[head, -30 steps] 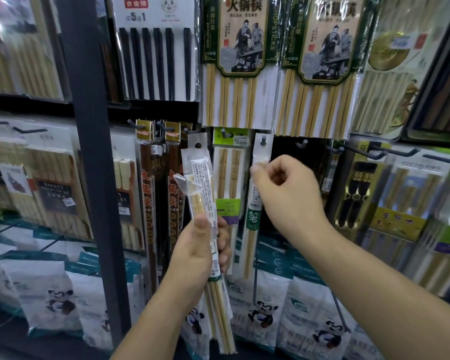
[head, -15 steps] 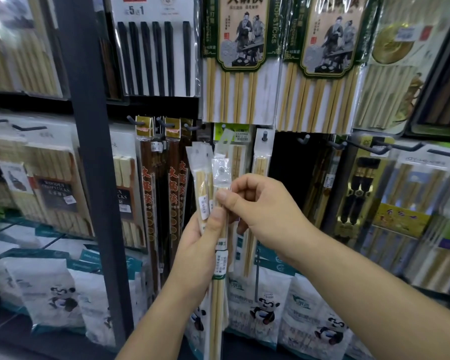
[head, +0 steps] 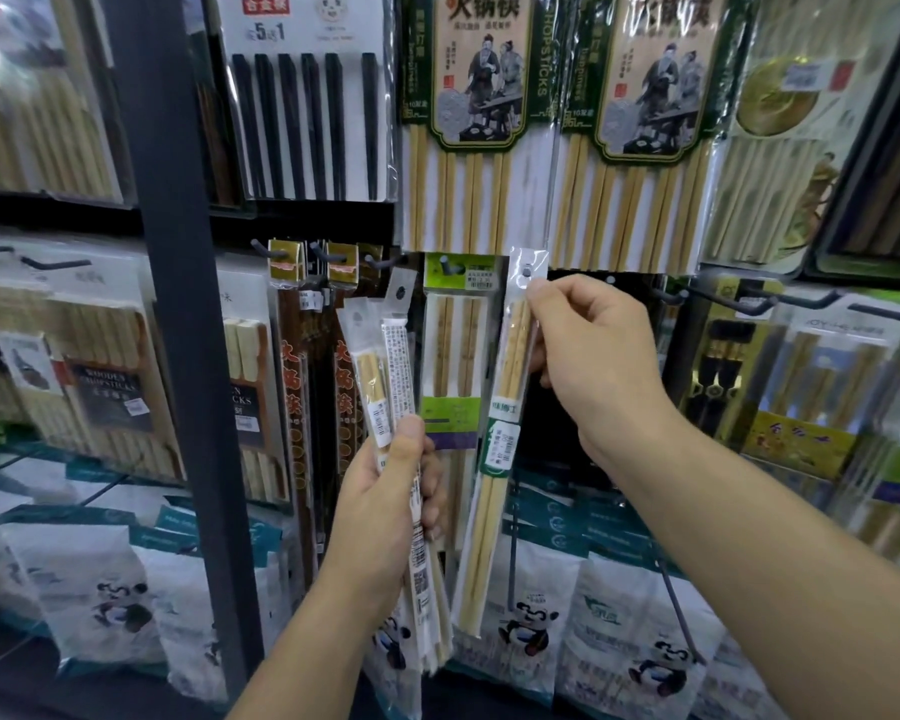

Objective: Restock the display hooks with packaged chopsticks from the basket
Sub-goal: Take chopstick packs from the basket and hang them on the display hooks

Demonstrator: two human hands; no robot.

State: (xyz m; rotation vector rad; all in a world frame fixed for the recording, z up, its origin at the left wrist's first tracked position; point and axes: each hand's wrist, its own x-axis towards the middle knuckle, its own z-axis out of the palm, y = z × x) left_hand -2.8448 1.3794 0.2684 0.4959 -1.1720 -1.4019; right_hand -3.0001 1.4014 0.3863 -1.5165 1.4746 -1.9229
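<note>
Two packets [head: 385,366], perhaps more, fill the left grip [head: 385,506]; the right grip [head: 593,366] pinches another packet [head: 505,433].

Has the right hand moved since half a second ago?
Yes. The right hand went up and rightward, off the bundle in the left hand, carrying one chopstick pack to the right of the fixed green-topped pack.

slim packs [head: 513,366]: left grip [head: 385,506] 2, right grip [head: 593,366] 1 | green-framed packs [head: 481,70] 2 | black chopsticks [head: 310,127] 6
</note>
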